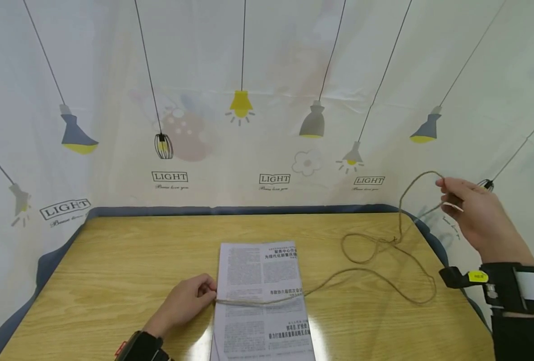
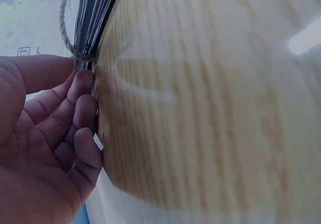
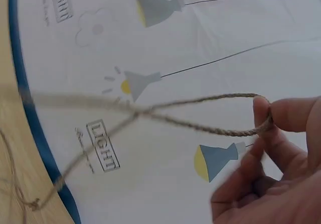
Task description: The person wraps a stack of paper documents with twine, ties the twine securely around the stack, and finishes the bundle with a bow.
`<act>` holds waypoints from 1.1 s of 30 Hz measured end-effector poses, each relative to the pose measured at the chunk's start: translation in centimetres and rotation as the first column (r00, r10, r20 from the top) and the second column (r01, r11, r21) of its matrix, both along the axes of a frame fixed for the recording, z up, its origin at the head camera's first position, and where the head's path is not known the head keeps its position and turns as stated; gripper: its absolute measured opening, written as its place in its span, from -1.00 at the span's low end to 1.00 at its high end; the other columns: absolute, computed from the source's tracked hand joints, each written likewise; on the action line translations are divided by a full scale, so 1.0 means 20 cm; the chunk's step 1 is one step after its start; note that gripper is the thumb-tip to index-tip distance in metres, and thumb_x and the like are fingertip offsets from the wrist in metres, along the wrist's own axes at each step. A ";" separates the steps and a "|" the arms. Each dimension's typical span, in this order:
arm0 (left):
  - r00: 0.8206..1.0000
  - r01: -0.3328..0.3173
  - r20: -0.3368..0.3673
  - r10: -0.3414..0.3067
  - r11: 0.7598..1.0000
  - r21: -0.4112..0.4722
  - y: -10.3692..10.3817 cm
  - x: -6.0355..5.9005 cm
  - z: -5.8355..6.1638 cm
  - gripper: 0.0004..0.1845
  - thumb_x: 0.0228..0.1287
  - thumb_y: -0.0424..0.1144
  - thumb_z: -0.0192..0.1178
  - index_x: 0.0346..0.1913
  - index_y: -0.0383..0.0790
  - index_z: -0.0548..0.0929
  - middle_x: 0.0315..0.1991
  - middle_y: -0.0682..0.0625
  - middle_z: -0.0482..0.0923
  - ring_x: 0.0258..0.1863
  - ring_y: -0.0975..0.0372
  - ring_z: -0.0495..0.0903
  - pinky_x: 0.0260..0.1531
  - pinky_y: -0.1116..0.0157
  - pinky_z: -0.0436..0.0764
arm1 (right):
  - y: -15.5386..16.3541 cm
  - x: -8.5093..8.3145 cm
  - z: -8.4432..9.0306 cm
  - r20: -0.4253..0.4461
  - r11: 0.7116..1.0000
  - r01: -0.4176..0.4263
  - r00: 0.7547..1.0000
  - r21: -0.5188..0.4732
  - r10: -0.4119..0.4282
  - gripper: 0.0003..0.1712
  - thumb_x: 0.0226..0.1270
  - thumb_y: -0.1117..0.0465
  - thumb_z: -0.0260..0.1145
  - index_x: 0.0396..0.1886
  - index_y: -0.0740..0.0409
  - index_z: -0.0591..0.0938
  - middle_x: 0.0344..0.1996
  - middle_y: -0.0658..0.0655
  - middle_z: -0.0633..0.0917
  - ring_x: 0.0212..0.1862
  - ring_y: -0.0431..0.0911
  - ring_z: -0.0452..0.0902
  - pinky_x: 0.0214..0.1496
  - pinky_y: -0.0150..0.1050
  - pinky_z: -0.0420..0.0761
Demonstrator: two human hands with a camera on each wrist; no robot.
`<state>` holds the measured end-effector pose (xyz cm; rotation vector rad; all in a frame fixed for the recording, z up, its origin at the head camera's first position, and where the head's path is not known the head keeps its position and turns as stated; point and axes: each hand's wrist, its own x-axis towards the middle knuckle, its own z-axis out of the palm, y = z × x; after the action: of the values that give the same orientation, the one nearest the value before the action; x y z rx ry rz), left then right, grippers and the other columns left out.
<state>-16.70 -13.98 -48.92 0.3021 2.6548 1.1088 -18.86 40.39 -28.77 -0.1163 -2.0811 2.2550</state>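
A stack of printed newspaper pages [image 1: 262, 296] lies on the wooden table [image 1: 113, 271], with a length of brown twine [image 1: 370, 250] laid across its middle. My left hand [image 1: 188, 301] rests at the stack's left edge, its fingertips [image 2: 83, 83] pressing the twine [image 2: 65, 28] against the side of the pages [image 2: 93, 13]. Raised above the table's far right corner, my right hand [image 1: 472, 215] pinches a loop of the twine [image 3: 220, 116] between thumb and fingers [image 3: 263, 118]. Loose twine trails in loops over the right side of the table.
White cloth printed with hanging lamps and the word LIGHT [image 1: 267, 125] walls the table on three sides. A dark blue hem [image 1: 231, 210] runs along the table's far edge. Black wrist straps [image 1: 515, 288] sit on both arms.
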 end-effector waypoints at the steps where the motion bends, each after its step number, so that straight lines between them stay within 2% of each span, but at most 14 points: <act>1: 1.000 -0.001 0.001 0.001 1.000 0.001 0.00 0.00 0.00 -0.91 0.33 -0.14 0.23 -0.24 -0.06 0.60 -0.43 0.17 0.53 -0.46 0.32 0.42 -0.41 0.40 0.37 | -0.01 -0.01 0.00 -0.030 0.999 0.020 0.999 0.027 -0.020 -0.76 0.45 0.01 0.16 -0.07 -0.02 0.64 -0.23 -0.12 0.47 -0.31 -0.22 0.29 -0.29 -0.41 0.40; 3: 1.000 0.005 -0.003 -0.005 1.000 0.002 0.00 0.00 0.00 -0.92 0.34 -0.15 0.22 -0.24 -0.06 0.60 -0.43 0.16 0.53 -0.46 0.31 0.42 -0.42 0.40 0.38 | -0.05 -0.03 0.01 -0.085 0.998 0.059 0.995 0.032 -0.056 -0.76 0.42 0.02 0.19 -0.06 0.00 0.64 -0.26 -0.10 0.41 -0.37 -0.19 0.19 -0.38 -0.35 0.27; 4: 1.000 0.008 -0.004 -0.008 1.000 0.003 0.00 0.00 0.00 -0.93 0.34 -0.15 0.22 -0.24 -0.05 0.60 -0.43 0.16 0.53 -0.46 0.31 0.42 -0.42 0.39 0.38 | -0.07 -0.04 0.02 -0.115 0.997 0.077 0.990 0.002 -0.077 -0.75 0.40 0.04 0.21 -0.06 0.04 0.63 -0.30 -0.07 0.41 -0.40 -0.18 0.17 -0.40 -0.32 0.24; 6: 1.000 0.010 -0.005 -0.010 1.000 0.004 0.00 0.00 0.00 -0.93 0.35 -0.15 0.21 -0.24 -0.05 0.60 -0.43 0.16 0.53 -0.46 0.32 0.42 -0.42 0.40 0.38 | -0.09 -0.06 0.04 -0.198 0.989 0.067 0.976 -0.134 -0.093 -0.76 0.38 0.11 0.24 -0.10 0.17 0.61 -0.49 0.00 0.40 -0.52 -0.13 0.14 -0.45 -0.26 0.16; 8: 1.000 0.011 -0.007 -0.011 1.000 0.003 0.00 0.00 0.00 -0.93 0.36 -0.15 0.20 -0.24 -0.04 0.61 -0.43 0.16 0.54 -0.47 0.32 0.42 -0.42 0.40 0.38 | -0.13 -0.08 0.08 -0.261 0.972 0.070 0.957 -0.226 -0.129 -0.76 0.37 0.14 0.27 -0.15 0.24 0.59 -0.63 0.02 0.35 -0.58 -0.10 0.11 -0.48 -0.24 0.11; 10: 1.000 0.004 -0.006 -0.004 1.000 -0.002 0.00 -0.01 0.00 -0.92 0.37 -0.13 0.19 -0.25 -0.04 0.61 -0.43 0.17 0.53 -0.47 0.33 0.42 -0.41 0.40 0.38 | -0.15 -0.09 0.12 -0.306 0.960 0.078 0.938 -0.270 -0.163 -0.75 0.36 0.16 0.28 -0.16 0.28 0.57 -0.69 0.04 0.33 -0.62 -0.09 0.12 -0.53 -0.25 0.12; 12: 1.000 -0.004 -0.012 0.004 1.000 -0.013 -0.01 -0.01 -0.01 -0.88 0.37 -0.10 0.19 -0.25 -0.05 0.61 -0.43 0.18 0.53 -0.47 0.34 0.42 -0.41 0.41 0.38 | -0.17 -0.12 0.13 -0.327 0.960 0.091 0.928 -0.264 -0.178 -0.74 0.37 0.15 0.28 -0.17 0.29 0.55 -0.70 0.05 0.36 -0.65 -0.10 0.18 -0.59 -0.31 0.22; 14: 1.000 -0.008 -0.018 0.008 1.000 -0.013 -0.01 -0.01 -0.01 -0.89 0.37 -0.10 0.18 -0.26 -0.05 0.61 -0.44 0.18 0.53 -0.48 0.34 0.42 -0.41 0.40 0.38 | -0.18 -0.14 0.12 -0.315 0.966 0.109 0.932 -0.236 -0.182 -0.75 0.38 0.15 0.27 -0.15 0.26 0.54 -0.66 0.03 0.48 -0.65 -0.14 0.32 -0.59 -0.38 0.38; 17: 0.999 -0.008 -0.035 0.007 1.000 -0.019 -0.02 -0.01 -0.02 -0.89 0.37 -0.10 0.18 -0.26 -0.04 0.61 -0.44 0.19 0.53 -0.48 0.35 0.41 -0.41 0.41 0.38 | -0.18 -0.19 0.08 -0.250 0.971 0.131 0.952 -0.200 -0.179 -0.76 0.39 0.11 0.24 -0.11 0.19 0.53 -0.52 0.01 0.66 -0.57 -0.18 0.53 -0.47 -0.41 0.60; 21: 0.999 -0.004 -0.045 0.003 1.000 -0.028 -0.02 0.00 -0.03 -0.90 0.36 -0.09 0.19 -0.26 -0.02 0.60 -0.44 0.21 0.53 -0.47 0.38 0.42 -0.40 0.42 0.38 | -0.15 -0.25 -0.02 -0.143 0.972 0.152 0.974 -0.182 -0.179 -0.71 0.42 0.05 0.19 -0.03 0.13 0.46 -0.37 -0.03 0.76 -0.39 -0.22 0.69 -0.33 -0.40 0.67; 25: 0.998 -0.009 -0.056 0.007 0.999 -0.033 -0.01 0.00 -0.04 -0.90 0.35 -0.09 0.20 -0.26 -0.01 0.60 -0.44 0.23 0.54 -0.47 0.40 0.41 -0.39 0.42 0.39 | -0.12 -0.30 -0.17 -0.050 0.983 0.173 0.983 -0.067 -0.177 -0.71 0.48 -0.01 0.09 0.03 0.02 0.38 -0.30 -0.14 0.74 -0.28 -0.30 0.72 -0.23 -0.43 0.67; 29: 0.998 -0.013 -0.056 0.012 1.000 -0.020 -0.01 0.01 -0.04 -0.94 0.35 -0.10 0.20 -0.25 0.03 0.62 -0.42 0.23 0.56 -0.45 0.41 0.43 -0.38 0.42 0.40 | -0.07 -0.32 -0.33 0.026 0.980 0.193 0.981 0.044 -0.195 -0.78 0.50 -0.04 0.03 0.00 -0.11 0.34 -0.29 -0.22 0.70 -0.27 -0.38 0.70 -0.19 -0.46 0.65; 33: 0.999 -0.010 -0.051 0.010 1.000 -0.011 -0.01 0.01 -0.04 -0.96 0.36 -0.12 0.20 -0.23 0.04 0.62 -0.40 0.22 0.57 -0.45 0.40 0.44 -0.39 0.42 0.41 | -0.02 -0.33 -0.49 0.049 0.979 0.153 0.986 0.133 -0.161 -0.74 0.53 -0.02 0.00 0.08 -0.07 0.34 -0.24 -0.25 0.67 -0.20 -0.44 0.65 -0.12 -0.50 0.62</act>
<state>-16.55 -14.18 -49.69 0.3197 2.7094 1.1032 -25.46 39.90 -38.49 -0.3315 -2.1560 2.0456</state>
